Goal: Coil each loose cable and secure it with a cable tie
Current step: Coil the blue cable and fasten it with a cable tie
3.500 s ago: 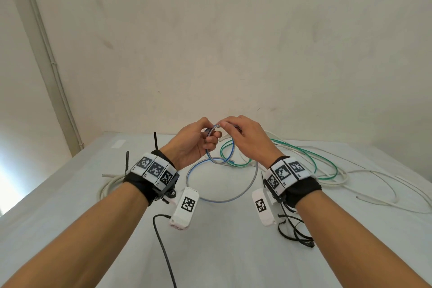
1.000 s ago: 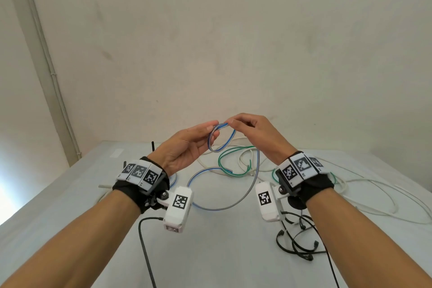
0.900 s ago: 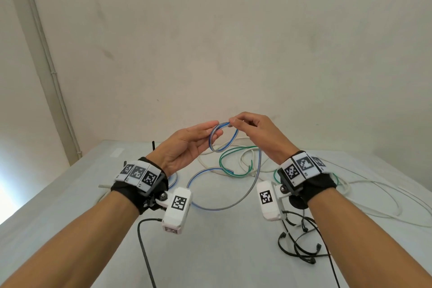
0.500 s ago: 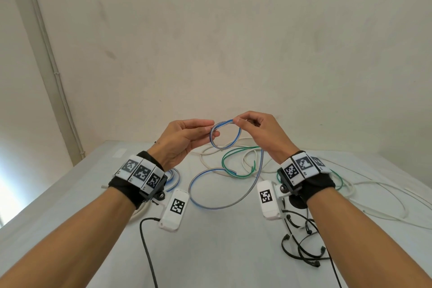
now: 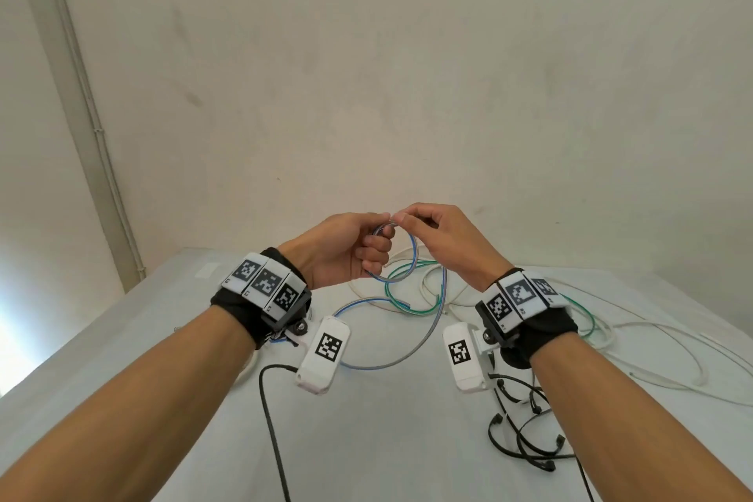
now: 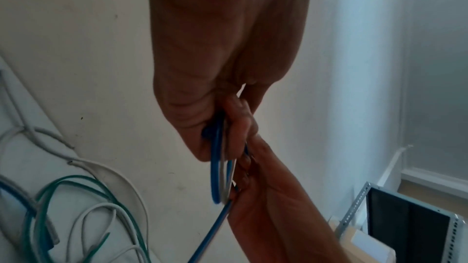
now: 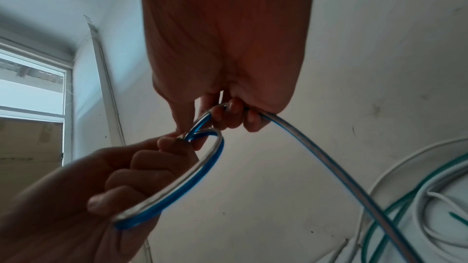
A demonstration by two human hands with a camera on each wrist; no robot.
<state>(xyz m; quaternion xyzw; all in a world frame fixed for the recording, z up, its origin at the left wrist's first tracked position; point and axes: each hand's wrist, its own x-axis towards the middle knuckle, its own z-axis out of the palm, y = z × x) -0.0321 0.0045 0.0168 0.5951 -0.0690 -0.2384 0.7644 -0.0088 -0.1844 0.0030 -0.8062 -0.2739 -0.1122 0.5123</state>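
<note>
The blue cable had a glossy, smooth plastic jacket, part clear and part blue, catching highlights along its curve. The green cable and the white cables looked like smooth plastic too, the white ones duller. The bench wore a matt, pale covering, faintly creased like cloth. The black cable ties appeared as thin, slightly shiny plastic. The wall was matt painted plaster, scuffed and speckled. The wrist bands were black cloth.
</note>
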